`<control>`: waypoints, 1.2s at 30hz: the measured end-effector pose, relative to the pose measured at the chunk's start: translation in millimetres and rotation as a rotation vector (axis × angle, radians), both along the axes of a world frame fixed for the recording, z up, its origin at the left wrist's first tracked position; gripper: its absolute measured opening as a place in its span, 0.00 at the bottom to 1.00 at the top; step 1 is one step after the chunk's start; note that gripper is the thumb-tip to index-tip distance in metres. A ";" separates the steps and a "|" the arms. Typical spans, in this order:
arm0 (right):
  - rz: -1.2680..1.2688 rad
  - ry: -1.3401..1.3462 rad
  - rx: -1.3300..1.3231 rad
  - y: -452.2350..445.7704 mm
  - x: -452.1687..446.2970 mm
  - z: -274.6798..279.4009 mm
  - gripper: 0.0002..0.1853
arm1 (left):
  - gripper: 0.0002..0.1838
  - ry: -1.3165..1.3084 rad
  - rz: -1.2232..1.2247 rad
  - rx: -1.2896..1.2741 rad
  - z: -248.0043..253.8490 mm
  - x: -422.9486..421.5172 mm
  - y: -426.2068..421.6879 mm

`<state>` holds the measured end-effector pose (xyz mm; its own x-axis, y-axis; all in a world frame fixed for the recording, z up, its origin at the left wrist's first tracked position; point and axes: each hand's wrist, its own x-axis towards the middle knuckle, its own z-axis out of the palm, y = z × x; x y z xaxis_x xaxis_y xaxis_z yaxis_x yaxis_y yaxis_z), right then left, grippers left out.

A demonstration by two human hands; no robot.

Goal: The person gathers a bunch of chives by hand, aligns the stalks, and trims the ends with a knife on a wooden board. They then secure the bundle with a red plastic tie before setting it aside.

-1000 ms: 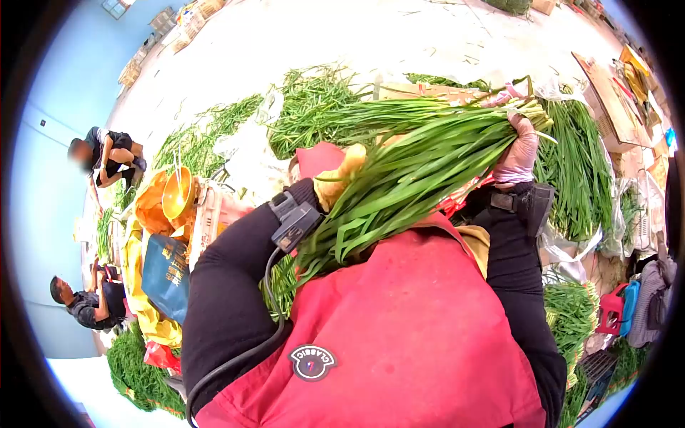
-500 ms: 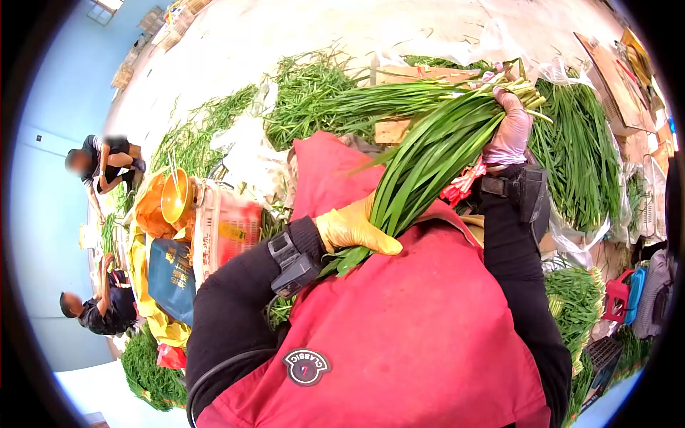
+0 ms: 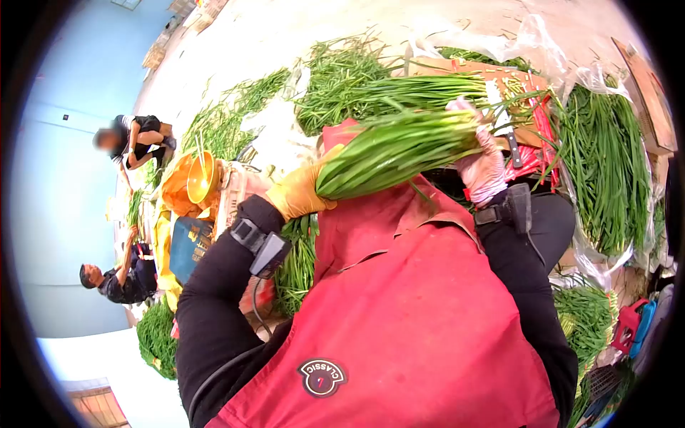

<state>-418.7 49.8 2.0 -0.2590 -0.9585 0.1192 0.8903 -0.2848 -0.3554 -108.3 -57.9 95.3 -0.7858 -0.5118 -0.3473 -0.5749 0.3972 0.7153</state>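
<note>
A bunch of garlic chives lies sideways across the front of my red apron. My left hand, in a yellow glove, is wrapped round the leaf-tip end. Round the pale stem end closes my right hand, in a pinkish-white glove; the leaves partly cover its fingers. Just beyond, a second layer of chives rests on a brown board. A knife with a black handle lies on the board, right of my right hand. Red ties are heaped beside the handle.
Loose chives spread over the floor ahead. A large pile sits in plastic at right. At left are an orange bowl and a blue container. Two people work by the wall. A red stool stands far right.
The bunch has swung from a steep slant to nearly level. My right hand has come down and left, my left hand up and left. The knife and red ties now show; the view has shifted.
</note>
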 end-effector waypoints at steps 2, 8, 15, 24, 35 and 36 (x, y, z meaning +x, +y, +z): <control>0.084 -0.150 0.166 -2.4 6.0 -56.0 0.31 | 0.60 -0.037 -0.156 -0.237 -60.3 30.0 -11.1; 0.179 -0.205 0.301 -0.3 7.6 -102.5 0.26 | 0.61 -0.106 0.090 -0.216 -50.7 34.0 35.3; 0.262 -0.291 0.303 0.5 7.5 -121.2 0.22 | 0.65 -0.169 0.135 -0.151 -64.6 61.5 43.2; 0.303 -0.363 0.370 4.6 7.2 -134.1 0.13 | 0.34 -0.446 -0.066 -0.278 -111.9 106.9 20.8; 0.457 -0.113 0.133 18.5 1.1 -90.7 0.27 | 0.08 -0.618 -0.021 -0.910 35.9 60.5 -32.0; 0.444 -0.131 0.072 19.3 1.7 -82.4 0.26 | 0.06 -0.576 -0.039 -0.973 63.5 46.8 -32.0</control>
<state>-417.0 69.1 -80.4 0.1700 -0.9846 0.0419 0.9591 0.1555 -0.2365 -61.5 -89.9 158.7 -0.6588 -0.7409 -0.1303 -0.6940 0.6654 -0.2749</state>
